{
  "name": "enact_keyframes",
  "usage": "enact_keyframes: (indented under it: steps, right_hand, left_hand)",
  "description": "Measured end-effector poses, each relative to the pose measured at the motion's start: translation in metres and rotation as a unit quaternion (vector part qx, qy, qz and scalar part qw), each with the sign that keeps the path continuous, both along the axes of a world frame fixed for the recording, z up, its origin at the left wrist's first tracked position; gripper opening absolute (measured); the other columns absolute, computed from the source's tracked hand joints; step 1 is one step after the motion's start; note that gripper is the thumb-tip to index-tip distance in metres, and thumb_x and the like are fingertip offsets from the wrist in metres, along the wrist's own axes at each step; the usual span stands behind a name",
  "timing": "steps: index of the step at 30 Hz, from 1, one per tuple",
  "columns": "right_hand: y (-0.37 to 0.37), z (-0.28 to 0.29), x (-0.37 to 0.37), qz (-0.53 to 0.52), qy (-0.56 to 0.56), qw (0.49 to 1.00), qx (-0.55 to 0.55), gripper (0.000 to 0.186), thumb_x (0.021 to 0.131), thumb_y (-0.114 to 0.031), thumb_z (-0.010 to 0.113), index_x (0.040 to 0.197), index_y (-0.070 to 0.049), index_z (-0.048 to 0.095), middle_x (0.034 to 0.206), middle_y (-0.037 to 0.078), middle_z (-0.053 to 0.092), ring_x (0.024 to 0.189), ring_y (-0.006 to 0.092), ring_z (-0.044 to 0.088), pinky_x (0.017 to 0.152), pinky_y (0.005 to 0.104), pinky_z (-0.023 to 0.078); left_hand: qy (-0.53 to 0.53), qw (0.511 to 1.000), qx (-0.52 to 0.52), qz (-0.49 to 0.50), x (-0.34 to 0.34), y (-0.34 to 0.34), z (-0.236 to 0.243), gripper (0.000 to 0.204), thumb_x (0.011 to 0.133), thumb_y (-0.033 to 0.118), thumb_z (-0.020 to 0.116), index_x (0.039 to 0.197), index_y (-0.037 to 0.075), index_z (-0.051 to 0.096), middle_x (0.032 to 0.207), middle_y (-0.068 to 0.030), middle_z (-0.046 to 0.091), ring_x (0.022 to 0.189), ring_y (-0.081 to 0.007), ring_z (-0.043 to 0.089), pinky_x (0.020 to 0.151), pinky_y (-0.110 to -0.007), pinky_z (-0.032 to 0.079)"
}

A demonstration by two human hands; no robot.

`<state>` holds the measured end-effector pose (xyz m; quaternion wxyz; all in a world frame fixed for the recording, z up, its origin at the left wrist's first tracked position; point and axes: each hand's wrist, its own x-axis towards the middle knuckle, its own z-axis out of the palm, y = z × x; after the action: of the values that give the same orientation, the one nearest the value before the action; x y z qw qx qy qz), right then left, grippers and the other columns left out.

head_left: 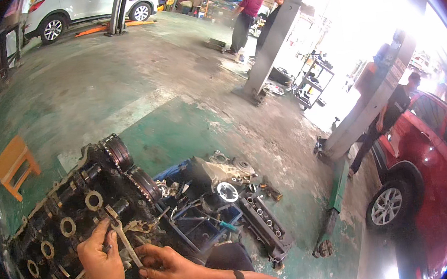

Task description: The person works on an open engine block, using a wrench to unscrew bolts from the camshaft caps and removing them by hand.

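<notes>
A dark, oily engine cylinder head with camshafts and two chain sprockets lies before me at the lower left. A metal wrench slants across its near side. My right hand grips the lower end of that wrench between thumb and fingers. Over the engine, my left hand has its index finger and thumb closed at the wrench's upper end. Just what the wrench head sits on is hidden by my fingers. Several ring-shaped lobes stand along the engine beside my left hand.
To the right, a blue metal frame holds engine parts, with a black valve cover beside it. A wooden stool stands at left. A red car and lift post are at right. Several people stand farther off; a white car is behind.
</notes>
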<state>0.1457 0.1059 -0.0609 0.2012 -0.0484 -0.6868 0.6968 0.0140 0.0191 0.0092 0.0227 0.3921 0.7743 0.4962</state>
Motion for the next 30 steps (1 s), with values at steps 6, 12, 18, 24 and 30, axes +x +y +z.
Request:
enact_keyframes:
  steps: [6,12,18,24,30]
  right_hand:
    - [-0.006,-0.002,-0.006,-0.003,-0.020,1.000,0.011,0.030,0.093,-0.007,0.061,0.116,0.004,0.046,0.072,0.004,0.059,0.068,0.0045,0.047,0.058,0.0246,0.041]
    - [-0.017,-0.002,-0.013,0.023,-0.021,0.997,-0.064,0.021,0.094,-0.006,0.060,0.106,0.003,0.046,0.073,0.004,0.060,0.066,0.0052,0.049,0.056,0.0251,0.040]
    - [-0.020,-0.002,-0.017,0.004,-0.007,1.000,0.009,0.017,0.094,-0.005,0.059,0.101,0.002,0.046,0.075,0.006,0.062,0.066,0.0062,0.050,0.057,0.0253,0.041]
    - [-0.021,0.000,-0.017,0.008,-0.016,0.999,-0.027,0.017,0.094,-0.005,0.060,0.101,0.002,0.046,0.077,0.007,0.063,0.067,0.0069,0.050,0.057,0.0264,0.041]
    - [-0.022,-0.001,-0.017,0.007,-0.016,1.000,-0.006,0.017,0.094,-0.005,0.059,0.101,0.002,0.045,0.077,0.007,0.061,0.068,0.0071,0.049,0.057,0.0265,0.041]
  left_hand:
    - [-0.038,0.999,-0.019,-0.008,-0.002,0.000,0.006,0.024,0.084,-0.002,0.062,0.107,-0.010,0.065,0.073,-0.0237,0.063,0.058,-0.0253,0.061,0.055,-0.035,0.043]
    - [-0.033,0.999,-0.017,-0.021,-0.003,-0.002,0.012,0.024,0.084,-0.002,0.062,0.106,-0.009,0.065,0.082,-0.0253,0.066,0.066,-0.0301,0.067,0.058,-0.035,0.048]
    - [-0.030,0.999,-0.018,-0.024,-0.004,-0.002,0.009,0.024,0.083,-0.002,0.063,0.106,-0.009,0.065,0.083,-0.0257,0.066,0.069,-0.0333,0.067,0.058,-0.035,0.049]
    - [-0.024,0.999,-0.006,-0.026,-0.004,-0.001,0.006,0.023,0.083,-0.003,0.063,0.104,-0.010,0.065,0.077,-0.0249,0.066,0.060,-0.0321,0.065,0.053,-0.036,0.046]
    - [-0.021,1.000,-0.005,-0.019,-0.004,-0.001,0.005,0.023,0.082,-0.003,0.064,0.104,-0.009,0.066,0.070,-0.0228,0.062,0.055,-0.0303,0.061,0.051,-0.036,0.043]
